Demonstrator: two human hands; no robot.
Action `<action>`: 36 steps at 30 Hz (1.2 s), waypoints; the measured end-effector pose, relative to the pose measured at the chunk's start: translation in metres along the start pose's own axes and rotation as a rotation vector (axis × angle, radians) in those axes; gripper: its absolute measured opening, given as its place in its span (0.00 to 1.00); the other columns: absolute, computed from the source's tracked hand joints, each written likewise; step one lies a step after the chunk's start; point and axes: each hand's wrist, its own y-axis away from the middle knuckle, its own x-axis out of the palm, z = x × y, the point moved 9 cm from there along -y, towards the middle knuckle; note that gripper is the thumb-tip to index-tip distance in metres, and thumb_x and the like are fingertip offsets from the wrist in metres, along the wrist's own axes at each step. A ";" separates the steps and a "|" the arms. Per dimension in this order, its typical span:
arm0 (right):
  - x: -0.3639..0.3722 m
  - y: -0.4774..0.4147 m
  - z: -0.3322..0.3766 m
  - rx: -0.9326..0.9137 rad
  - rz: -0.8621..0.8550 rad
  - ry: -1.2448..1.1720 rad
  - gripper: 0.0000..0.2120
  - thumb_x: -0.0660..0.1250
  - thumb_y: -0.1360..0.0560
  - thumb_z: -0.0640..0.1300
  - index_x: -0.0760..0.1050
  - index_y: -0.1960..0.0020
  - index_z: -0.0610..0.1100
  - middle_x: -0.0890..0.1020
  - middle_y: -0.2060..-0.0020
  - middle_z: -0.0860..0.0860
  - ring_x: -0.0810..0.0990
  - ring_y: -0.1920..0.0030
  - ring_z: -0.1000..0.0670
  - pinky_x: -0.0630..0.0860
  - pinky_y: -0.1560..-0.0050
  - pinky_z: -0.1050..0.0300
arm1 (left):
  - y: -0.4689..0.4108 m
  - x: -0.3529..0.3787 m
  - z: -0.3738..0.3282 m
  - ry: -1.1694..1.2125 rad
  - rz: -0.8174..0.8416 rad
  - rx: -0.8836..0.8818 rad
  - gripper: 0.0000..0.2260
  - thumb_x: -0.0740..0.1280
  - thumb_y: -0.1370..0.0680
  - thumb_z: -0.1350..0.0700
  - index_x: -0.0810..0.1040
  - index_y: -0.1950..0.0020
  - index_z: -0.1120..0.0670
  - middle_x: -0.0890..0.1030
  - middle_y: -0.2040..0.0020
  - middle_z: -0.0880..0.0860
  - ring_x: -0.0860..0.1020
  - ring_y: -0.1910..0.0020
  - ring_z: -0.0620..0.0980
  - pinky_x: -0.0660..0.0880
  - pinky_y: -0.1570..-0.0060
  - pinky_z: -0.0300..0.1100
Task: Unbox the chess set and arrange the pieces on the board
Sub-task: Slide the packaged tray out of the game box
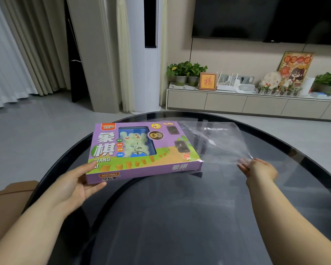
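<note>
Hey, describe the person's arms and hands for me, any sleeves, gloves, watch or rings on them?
The left forearm and right forearm are bare, no sleeve in view. The left hand and right hand wear no gloves, and no watch, bracelet or ring shows. The right fingers are too blurred for nail detail.

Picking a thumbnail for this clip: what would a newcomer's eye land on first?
The bright purple chess box sits mid-frame over the dark glass table, and the left hand grips its near-left corner. Just right of it, the clear plastic wrapper spreads out, pinched at its near edge by the right hand. A large black TV fills the wall at top right.
</note>
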 end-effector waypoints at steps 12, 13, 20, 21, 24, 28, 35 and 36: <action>0.057 0.044 0.002 -0.742 0.232 1.416 0.25 0.60 0.23 0.46 0.58 0.28 0.48 0.53 0.25 0.48 0.53 0.27 0.43 0.54 0.29 0.49 | 0.022 -0.032 -0.009 0.089 -0.088 0.069 0.06 0.58 0.22 0.58 0.73 0.56 0.54 0.82 0.74 0.49 0.80 0.75 0.44 0.76 0.79 0.36; 0.068 0.048 -0.012 -0.753 0.346 1.520 0.25 0.58 0.22 0.48 0.57 0.28 0.50 0.52 0.25 0.50 0.52 0.26 0.44 0.54 0.29 0.50 | 0.024 -0.032 -0.007 0.100 -0.089 0.071 0.06 0.58 0.22 0.58 0.73 0.56 0.54 0.82 0.74 0.49 0.80 0.75 0.44 0.76 0.79 0.36; 0.108 0.046 -0.055 -0.698 0.599 1.688 0.20 0.51 0.20 0.49 0.58 0.28 0.49 0.57 0.26 0.52 0.53 0.26 0.48 0.50 0.29 0.54 | 0.026 -0.046 0.005 0.177 -0.111 0.107 0.07 0.57 0.22 0.58 0.72 0.57 0.54 0.81 0.74 0.48 0.80 0.75 0.44 0.75 0.79 0.36; 0.115 0.042 -0.058 -0.702 0.623 1.685 0.20 0.52 0.20 0.48 0.58 0.28 0.49 0.56 0.26 0.52 0.53 0.26 0.48 0.50 0.28 0.53 | 0.027 -0.044 0.006 0.184 -0.103 0.102 0.07 0.57 0.22 0.58 0.72 0.57 0.54 0.81 0.74 0.48 0.80 0.75 0.44 0.76 0.79 0.36; 0.141 0.029 -0.063 -0.728 0.684 1.655 0.20 0.54 0.21 0.46 0.61 0.29 0.47 0.58 0.26 0.50 0.55 0.27 0.47 0.52 0.28 0.53 | 0.020 -0.042 0.013 0.191 -0.086 0.088 0.07 0.57 0.22 0.59 0.73 0.58 0.56 0.81 0.74 0.49 0.80 0.75 0.44 0.75 0.79 0.36; 0.166 0.014 -0.075 -0.682 0.755 1.546 0.22 0.59 0.24 0.48 0.66 0.32 0.43 0.67 0.31 0.46 0.62 0.29 0.45 0.59 0.31 0.53 | 0.014 -0.043 0.023 0.158 -0.076 0.057 0.07 0.58 0.22 0.59 0.74 0.58 0.56 0.82 0.73 0.51 0.80 0.75 0.46 0.76 0.79 0.37; 0.119 0.036 -0.027 -0.379 0.419 0.616 0.14 0.54 0.21 0.40 0.73 0.41 0.37 0.78 0.45 0.41 0.76 0.51 0.46 0.70 0.50 0.55 | 0.022 -0.033 0.031 0.028 -0.028 0.010 0.09 0.72 0.34 0.53 0.82 0.70 0.58 0.84 0.65 0.57 0.81 0.73 0.48 0.76 0.79 0.38; 0.109 0.045 -0.028 -0.261 0.447 0.514 0.13 0.54 0.21 0.42 0.74 0.45 0.37 0.79 0.51 0.42 0.75 0.59 0.48 0.70 0.57 0.56 | 0.027 -0.030 0.032 0.016 -0.002 0.008 0.12 0.77 0.42 0.50 0.82 0.68 0.59 0.83 0.63 0.58 0.81 0.73 0.48 0.76 0.79 0.38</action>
